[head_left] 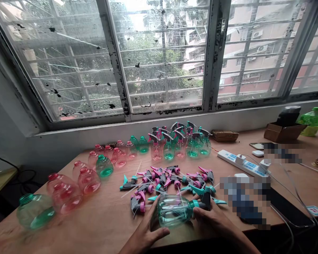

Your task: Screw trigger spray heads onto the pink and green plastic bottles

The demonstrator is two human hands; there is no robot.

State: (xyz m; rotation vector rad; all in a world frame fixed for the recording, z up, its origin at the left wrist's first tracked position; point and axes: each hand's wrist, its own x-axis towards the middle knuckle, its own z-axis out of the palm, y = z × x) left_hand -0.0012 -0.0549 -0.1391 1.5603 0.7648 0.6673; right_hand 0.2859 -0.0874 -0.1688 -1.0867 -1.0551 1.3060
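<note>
Holding bottle [175, 211] sideways | left hand [148, 227] fingers cupping base [161, 212] | right hand [209, 216] fingers gripping collar [194, 205]

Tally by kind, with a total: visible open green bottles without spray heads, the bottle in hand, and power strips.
Open translucent green plastic bottles without spray heads: 4
Held translucent green plastic bottle: 1
Long white plastic power strip: 1
Total: 6
</note>
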